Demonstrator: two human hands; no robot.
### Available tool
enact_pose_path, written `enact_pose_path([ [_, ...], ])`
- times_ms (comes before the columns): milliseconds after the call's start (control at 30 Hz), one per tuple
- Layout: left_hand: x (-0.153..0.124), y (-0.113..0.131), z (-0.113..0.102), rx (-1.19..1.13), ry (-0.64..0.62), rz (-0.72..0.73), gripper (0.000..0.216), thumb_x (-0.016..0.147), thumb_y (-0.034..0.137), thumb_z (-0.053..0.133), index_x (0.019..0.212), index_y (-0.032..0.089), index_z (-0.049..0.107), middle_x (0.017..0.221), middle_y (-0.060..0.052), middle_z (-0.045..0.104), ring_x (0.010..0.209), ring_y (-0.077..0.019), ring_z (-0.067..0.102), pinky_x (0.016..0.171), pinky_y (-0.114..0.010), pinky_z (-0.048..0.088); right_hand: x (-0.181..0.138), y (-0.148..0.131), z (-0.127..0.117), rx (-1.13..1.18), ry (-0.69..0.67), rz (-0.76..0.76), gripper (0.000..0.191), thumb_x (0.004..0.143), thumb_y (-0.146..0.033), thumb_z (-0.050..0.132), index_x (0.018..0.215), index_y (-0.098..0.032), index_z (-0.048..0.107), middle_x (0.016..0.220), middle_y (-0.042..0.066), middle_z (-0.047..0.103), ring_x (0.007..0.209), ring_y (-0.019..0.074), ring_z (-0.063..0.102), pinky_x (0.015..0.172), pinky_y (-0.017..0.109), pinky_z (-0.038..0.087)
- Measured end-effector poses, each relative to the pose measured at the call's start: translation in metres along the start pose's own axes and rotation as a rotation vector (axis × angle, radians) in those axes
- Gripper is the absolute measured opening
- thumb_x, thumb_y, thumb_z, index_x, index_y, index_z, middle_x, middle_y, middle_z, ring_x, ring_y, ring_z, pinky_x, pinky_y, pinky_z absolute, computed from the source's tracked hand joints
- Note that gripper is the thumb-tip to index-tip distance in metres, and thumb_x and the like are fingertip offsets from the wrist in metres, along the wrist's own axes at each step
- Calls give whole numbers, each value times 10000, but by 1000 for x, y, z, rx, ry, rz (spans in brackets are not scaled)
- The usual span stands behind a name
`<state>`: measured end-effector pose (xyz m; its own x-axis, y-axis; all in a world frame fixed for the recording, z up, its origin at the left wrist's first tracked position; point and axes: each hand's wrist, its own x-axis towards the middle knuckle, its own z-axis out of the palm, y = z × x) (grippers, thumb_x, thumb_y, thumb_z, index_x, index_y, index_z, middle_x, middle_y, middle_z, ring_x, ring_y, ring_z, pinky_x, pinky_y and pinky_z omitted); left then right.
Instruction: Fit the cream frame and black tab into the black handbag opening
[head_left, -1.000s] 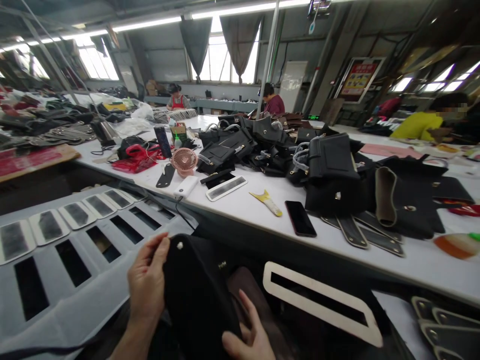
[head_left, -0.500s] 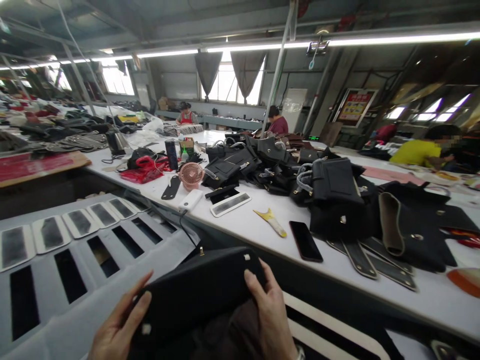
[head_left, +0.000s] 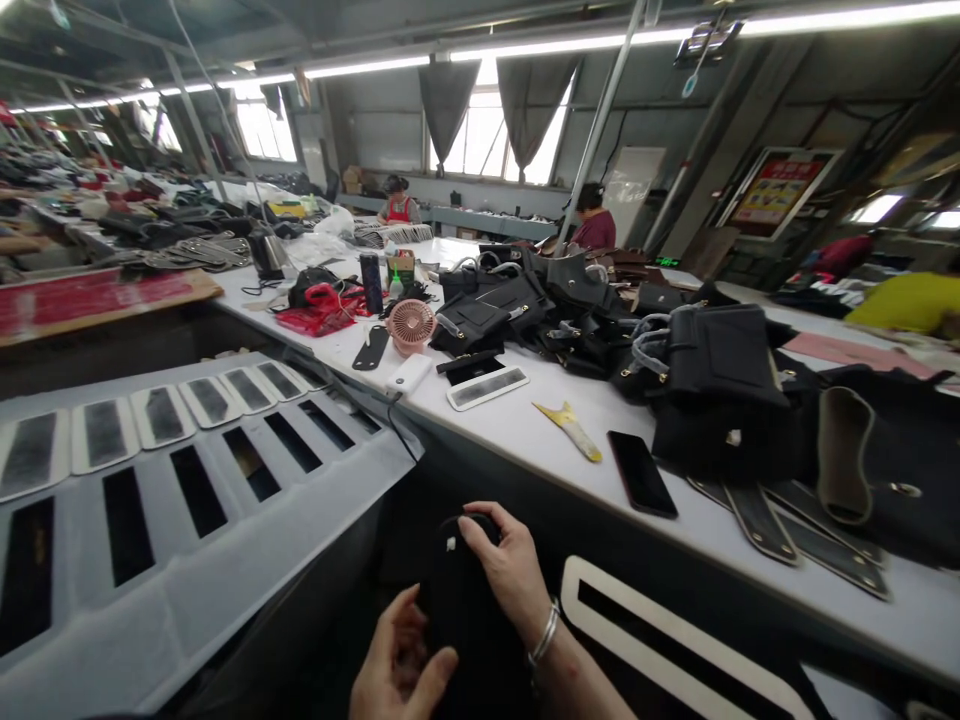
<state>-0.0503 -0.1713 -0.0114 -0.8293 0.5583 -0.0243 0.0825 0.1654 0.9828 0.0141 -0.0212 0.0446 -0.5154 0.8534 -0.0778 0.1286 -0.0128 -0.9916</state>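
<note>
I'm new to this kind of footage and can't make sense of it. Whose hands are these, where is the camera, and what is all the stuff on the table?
The camera sits on a person's head, looking forward and down, so the two bare hands at the bottom are that person's own. The left hand and right hand both grip a black leather piece with a small pale stud near its top. Beyond them runs a long white table. On it lie a heap of black handbags, a pink fan, a dark phone, a yellow tool and flat black strips. To the left is a grey slotted rack. Other people work in the background.
</note>
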Motion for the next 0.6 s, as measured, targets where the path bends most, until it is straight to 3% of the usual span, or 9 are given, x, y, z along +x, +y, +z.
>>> enact_pose_path([
  [67,3,-4,7,24,-27,81,561,693,578,708,1121,219,664,1017,-76,650,806,-234,635,630,-302,550,-9,8,-4,109,18,22,467,745,-474,697,1123,-201,682,870,44,742,760,229,692,651,317,558],
  [167,6,-4,14,111,-46,147,467,768,531,666,1115,220,692,1085,-79,639,926,-256,640,760,-326,549,-31,32,-5,261,78,68,586,731,-453,733,1247,-200,618,1110,81,710,1021,278,662,859,399,550],
  [300,12,3,17,180,-104,197,411,838,476,615,1160,233,690,1089,-72,623,1006,-248,633,855,-311,526,-57,65,-2,103,270,44,502,755,-468,712,1175,-197,675,1245,113,640,1197,303,558,1025,411,452],
  [433,13,11,20,144,-139,229,336,861,452,598,1075,233,734,1018,-63,621,935,-219,650,831,-262,534,-64,73,-4,-73,329,-65,412,799,-476,657,1118,-219,704,1136,109,646,1096,273,606,946,335,498],
  [600,11,12,23,73,-212,246,303,877,429,584,1020,220,752,921,-46,642,849,-187,666,781,-216,541,-66,60,0,-22,402,-131,335,849,-477,590,1020,-224,728,943,62,643,899,214,644,808,264,522],
])
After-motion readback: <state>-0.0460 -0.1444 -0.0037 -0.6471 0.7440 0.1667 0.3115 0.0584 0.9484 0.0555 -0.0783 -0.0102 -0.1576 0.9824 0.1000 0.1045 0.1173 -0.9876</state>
